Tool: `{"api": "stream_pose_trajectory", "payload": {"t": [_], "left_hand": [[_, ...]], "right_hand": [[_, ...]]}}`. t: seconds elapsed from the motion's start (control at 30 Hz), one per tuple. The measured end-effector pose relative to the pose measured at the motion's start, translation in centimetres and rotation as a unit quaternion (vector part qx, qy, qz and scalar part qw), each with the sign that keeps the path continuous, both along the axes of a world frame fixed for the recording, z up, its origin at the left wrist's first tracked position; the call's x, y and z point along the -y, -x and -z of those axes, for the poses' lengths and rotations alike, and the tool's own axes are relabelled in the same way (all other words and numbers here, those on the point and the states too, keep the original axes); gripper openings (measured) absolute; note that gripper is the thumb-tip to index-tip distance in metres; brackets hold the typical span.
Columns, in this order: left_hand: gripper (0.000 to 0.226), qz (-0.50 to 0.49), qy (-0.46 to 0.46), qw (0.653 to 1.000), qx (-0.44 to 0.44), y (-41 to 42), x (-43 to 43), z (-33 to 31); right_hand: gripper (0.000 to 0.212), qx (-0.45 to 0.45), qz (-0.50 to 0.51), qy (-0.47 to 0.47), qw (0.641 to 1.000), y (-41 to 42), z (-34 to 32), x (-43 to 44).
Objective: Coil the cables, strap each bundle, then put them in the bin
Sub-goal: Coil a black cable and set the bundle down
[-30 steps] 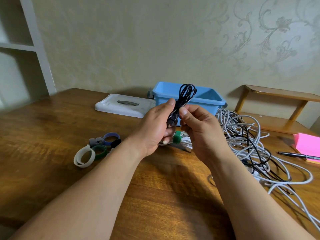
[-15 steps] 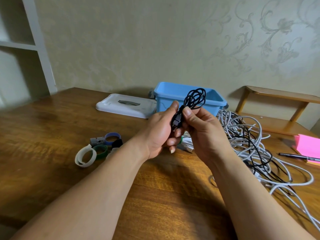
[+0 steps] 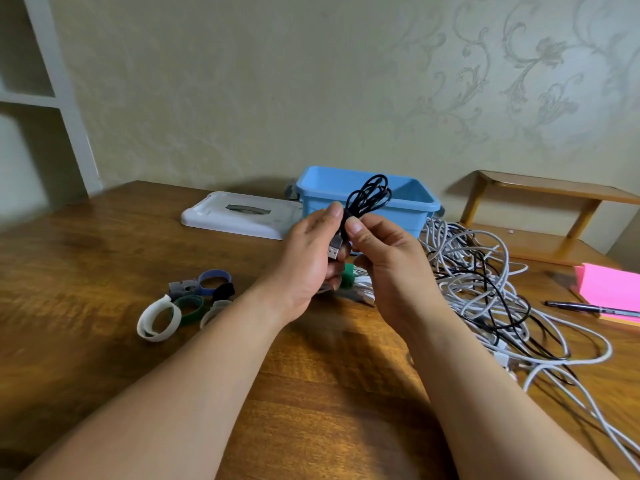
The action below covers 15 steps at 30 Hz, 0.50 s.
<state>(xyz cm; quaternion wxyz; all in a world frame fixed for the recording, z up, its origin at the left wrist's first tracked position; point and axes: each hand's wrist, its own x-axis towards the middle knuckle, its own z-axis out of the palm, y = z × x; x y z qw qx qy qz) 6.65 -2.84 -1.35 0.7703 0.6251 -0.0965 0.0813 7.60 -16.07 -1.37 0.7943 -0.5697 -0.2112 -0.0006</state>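
Both hands hold a small coiled black cable (image 3: 369, 197) above the table, in front of the blue bin (image 3: 415, 202). My left hand (image 3: 311, 261) pinches the coil's lower end, where a silver USB plug sticks out downward. My right hand (image 3: 388, 268) grips the same bundle from the right, thumb against the cable. The coil's loops fan out above my fingertips. Under my hands lies a white cable bundle (image 3: 363, 287) with a green strap (image 3: 347, 276). Loose straps (image 3: 187, 303) in white, green, blue, black and grey lie at the left.
A tangled heap of white and black cables (image 3: 485, 289) spreads over the table's right side. The bin's white lid (image 3: 242, 214) lies left of the bin. Pink sticky notes (image 3: 609, 289) and a pen (image 3: 588, 308) sit at the far right, a wooden shelf (image 3: 554, 216) behind.
The black coil has tilted from leaning right back to more upright, and both hands have shifted slightly around it. Nothing was let go.
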Motion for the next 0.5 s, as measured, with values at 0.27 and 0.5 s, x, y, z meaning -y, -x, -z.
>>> {"api": "stream_pose_trajectory", "payload": {"t": [0.27,0.5], "left_hand": [[0.044,0.005,-0.032,0.999,0.018,0.1,0.0,-0.1],[0.04,-0.206,-0.001,0.978,0.011,-1.3,-2.2,-0.5]], "right_hand": [[0.014,0.029,0.034,0.04,0.998,-0.7,0.0,0.7],[0.02,0.085,0.249,0.059,0.963,-3.1,-1.5,4.8]]}}
